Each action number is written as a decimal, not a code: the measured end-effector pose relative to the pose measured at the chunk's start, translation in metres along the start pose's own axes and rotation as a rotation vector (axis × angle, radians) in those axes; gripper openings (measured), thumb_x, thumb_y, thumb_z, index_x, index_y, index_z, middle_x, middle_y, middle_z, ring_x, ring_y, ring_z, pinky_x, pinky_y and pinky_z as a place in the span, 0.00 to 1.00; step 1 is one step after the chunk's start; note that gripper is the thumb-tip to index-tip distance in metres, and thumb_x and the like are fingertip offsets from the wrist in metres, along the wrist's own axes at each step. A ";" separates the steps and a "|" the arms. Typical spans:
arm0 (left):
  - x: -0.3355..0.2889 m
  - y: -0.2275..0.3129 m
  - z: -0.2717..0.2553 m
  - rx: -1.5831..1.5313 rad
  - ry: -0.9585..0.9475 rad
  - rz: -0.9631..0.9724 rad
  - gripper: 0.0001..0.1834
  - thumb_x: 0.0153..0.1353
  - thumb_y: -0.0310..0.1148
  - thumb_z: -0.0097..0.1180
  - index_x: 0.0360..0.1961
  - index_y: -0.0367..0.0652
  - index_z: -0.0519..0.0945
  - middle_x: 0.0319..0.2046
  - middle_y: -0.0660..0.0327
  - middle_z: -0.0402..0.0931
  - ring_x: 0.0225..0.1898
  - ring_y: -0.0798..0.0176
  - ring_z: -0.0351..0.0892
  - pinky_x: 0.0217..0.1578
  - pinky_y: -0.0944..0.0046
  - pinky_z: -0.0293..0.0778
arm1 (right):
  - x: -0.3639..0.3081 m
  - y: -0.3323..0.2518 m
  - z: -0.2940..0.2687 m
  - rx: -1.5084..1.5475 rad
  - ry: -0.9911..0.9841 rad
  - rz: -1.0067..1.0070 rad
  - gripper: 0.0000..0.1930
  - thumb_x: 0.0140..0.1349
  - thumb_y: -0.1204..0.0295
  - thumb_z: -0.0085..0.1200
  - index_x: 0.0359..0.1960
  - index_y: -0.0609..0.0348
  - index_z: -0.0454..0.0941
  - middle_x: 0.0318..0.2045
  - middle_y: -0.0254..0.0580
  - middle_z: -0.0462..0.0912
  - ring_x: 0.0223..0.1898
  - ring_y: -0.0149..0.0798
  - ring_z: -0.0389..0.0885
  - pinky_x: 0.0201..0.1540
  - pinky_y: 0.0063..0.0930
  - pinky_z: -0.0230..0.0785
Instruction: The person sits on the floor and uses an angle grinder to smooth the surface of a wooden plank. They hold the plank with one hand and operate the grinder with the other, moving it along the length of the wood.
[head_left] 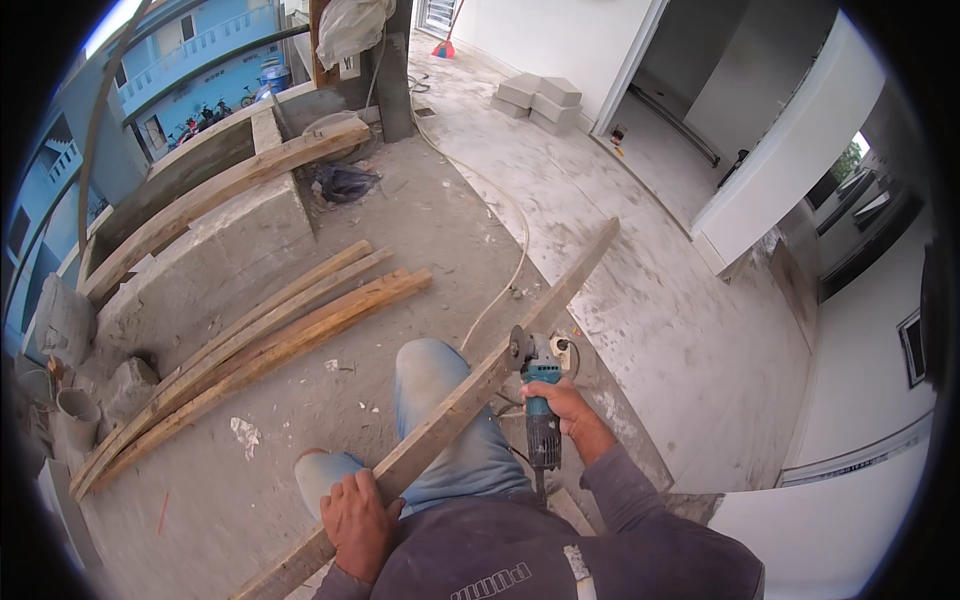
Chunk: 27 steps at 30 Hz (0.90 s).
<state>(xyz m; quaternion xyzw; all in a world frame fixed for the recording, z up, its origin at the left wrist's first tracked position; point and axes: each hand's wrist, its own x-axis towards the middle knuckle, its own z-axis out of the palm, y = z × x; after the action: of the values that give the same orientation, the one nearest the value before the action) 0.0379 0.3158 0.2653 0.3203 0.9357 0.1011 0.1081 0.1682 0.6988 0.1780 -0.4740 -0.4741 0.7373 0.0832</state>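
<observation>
The left hand (pixel 357 523) grips the near end of a long, weathered wooden plank (pixel 480 385) lying across the raised knee. The right hand (pixel 570 412) is closed around a teal angle grinder (pixel 540 385), its disc at the plank's edge. Beyond, several rough wooden boards (pixel 255 345) lie piled on the dusty concrete floor (pixel 600 230).

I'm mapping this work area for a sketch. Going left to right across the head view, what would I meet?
Grey pipe piece → pile of wooden planks → left hand gripping the long plank → right hand holding the teal angle grinder → white wall.
</observation>
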 end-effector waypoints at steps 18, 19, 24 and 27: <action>0.000 -0.003 0.002 -0.016 0.018 -0.005 0.32 0.48 0.48 0.84 0.45 0.44 0.79 0.42 0.55 0.81 0.46 0.49 0.82 0.47 0.48 0.70 | -0.011 0.002 0.022 -0.033 0.059 -0.064 0.12 0.55 0.72 0.77 0.38 0.62 0.88 0.32 0.38 0.89 0.29 0.33 0.87 0.32 0.32 0.80; 0.001 -0.004 0.002 -0.016 0.019 0.000 0.32 0.48 0.48 0.84 0.45 0.44 0.79 0.41 0.55 0.81 0.46 0.49 0.82 0.47 0.48 0.70 | -0.009 0.003 0.023 -0.061 0.083 -0.079 0.13 0.55 0.72 0.78 0.39 0.62 0.88 0.32 0.39 0.89 0.29 0.33 0.87 0.32 0.32 0.80; 0.002 -0.001 0.000 0.009 0.024 -0.005 0.31 0.48 0.48 0.84 0.44 0.46 0.79 0.42 0.56 0.81 0.47 0.50 0.82 0.48 0.48 0.71 | -0.003 0.006 0.027 -0.202 0.195 -0.116 0.17 0.52 0.71 0.79 0.40 0.65 0.88 0.34 0.40 0.90 0.31 0.34 0.88 0.35 0.34 0.80; 0.004 -0.003 0.003 0.036 0.008 -0.020 0.30 0.49 0.49 0.84 0.44 0.47 0.79 0.43 0.57 0.81 0.47 0.50 0.83 0.49 0.48 0.72 | -0.004 0.005 0.033 -0.296 0.229 -0.171 0.20 0.49 0.68 0.80 0.41 0.67 0.88 0.35 0.44 0.91 0.33 0.37 0.89 0.38 0.36 0.81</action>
<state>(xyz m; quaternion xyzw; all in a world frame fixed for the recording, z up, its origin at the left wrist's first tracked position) 0.0337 0.3164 0.2607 0.3125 0.9409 0.0845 0.0998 0.1462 0.6732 0.1799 -0.5199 -0.6032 0.5911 0.1285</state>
